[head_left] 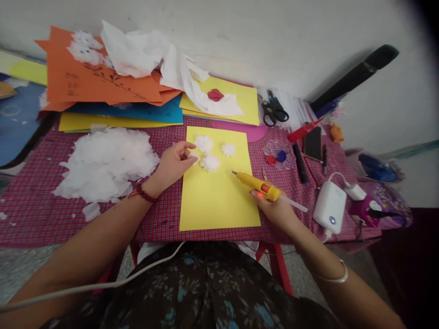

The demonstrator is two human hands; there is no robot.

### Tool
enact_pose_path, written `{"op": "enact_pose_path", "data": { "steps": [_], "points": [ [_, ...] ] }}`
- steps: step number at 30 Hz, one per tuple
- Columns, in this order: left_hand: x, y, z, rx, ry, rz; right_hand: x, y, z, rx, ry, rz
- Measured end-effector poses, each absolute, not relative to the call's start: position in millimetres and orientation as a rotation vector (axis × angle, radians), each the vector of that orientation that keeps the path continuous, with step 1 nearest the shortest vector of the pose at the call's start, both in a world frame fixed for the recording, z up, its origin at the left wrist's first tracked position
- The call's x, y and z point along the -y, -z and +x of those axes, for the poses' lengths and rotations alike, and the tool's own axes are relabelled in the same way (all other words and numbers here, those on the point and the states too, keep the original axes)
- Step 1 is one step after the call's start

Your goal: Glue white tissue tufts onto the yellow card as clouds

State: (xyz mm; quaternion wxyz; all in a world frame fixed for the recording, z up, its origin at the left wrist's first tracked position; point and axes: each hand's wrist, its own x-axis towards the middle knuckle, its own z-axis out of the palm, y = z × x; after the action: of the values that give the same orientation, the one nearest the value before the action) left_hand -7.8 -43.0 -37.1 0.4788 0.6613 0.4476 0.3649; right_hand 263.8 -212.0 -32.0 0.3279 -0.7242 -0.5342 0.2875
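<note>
My left hand [176, 162] is over the left edge of a yellow paper sheet [219, 201], thumb and index finger apart. A small white paper puff [194, 157] shows at the thumb tip, partly hidden by it. Just beyond the fingertips lie two ruffled white paper puffs [210, 162], and another puff [228, 149] lies further right. In my right hand [276, 208] is a yellow glue gun [255, 183], a clear glue stick jutting from its back and a red light glowing at the grip. Its nozzle points left, low over the middle of the sheet.
A heap of white paper pieces [106, 160] covers the table's left. Orange, blue and yellow cards [103, 82] with tissue stand behind. On the right are scissors [272, 109], a clear dish [279, 154], a phone [312, 143] and a white power bank [329, 207]. A cable [137, 276] crosses my lap.
</note>
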Motion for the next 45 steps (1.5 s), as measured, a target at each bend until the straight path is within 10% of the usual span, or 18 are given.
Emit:
{"op": "enact_pose_path", "data": {
  "steps": [45],
  "points": [
    [44.5,30.9,-8.5,-1.117,-0.850,1.677,200.2,12.8,255.5,1.367,-0.829,-1.856]
  ]
}}
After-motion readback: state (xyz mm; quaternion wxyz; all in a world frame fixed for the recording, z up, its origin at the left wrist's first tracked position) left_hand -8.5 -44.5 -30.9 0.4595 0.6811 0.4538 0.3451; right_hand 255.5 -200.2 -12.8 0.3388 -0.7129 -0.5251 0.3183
